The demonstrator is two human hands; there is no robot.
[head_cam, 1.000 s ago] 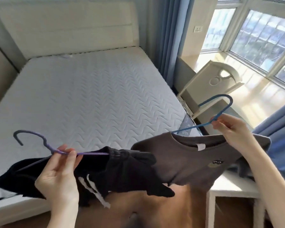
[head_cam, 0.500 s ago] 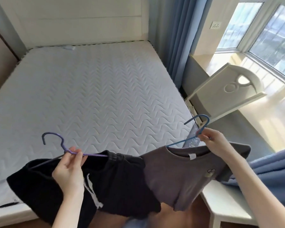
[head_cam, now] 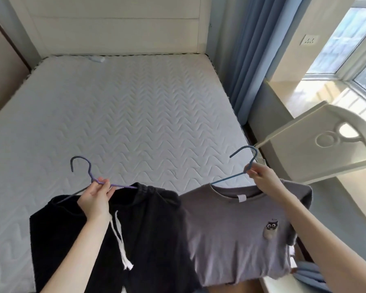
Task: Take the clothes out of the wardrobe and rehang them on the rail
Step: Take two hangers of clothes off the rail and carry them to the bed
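My left hand (head_cam: 96, 197) grips the neck of a purple hanger (head_cam: 87, 168) that carries black drawstring shorts (head_cam: 148, 229). The shorts hang over the near edge of the bed. My right hand (head_cam: 260, 174) grips a blue hanger (head_cam: 246, 153) bearing a grey T-shirt (head_cam: 228, 235) with a small owl print on the chest. Both garments hang side by side in front of me, their edges overlapping. Neither the wardrobe nor the rail is in view.
A bare white quilted mattress (head_cam: 125, 115) fills the room ahead, with a white headboard (head_cam: 114, 24) behind it. Blue curtains (head_cam: 251, 49) hang to the right. A white chair back (head_cam: 334, 144) and a sunlit window sill (head_cam: 317, 92) lie at the right.
My view has swung left and down toward the bed. Both hangers now sit lower and closer in front of me, and the garments hang straighter.
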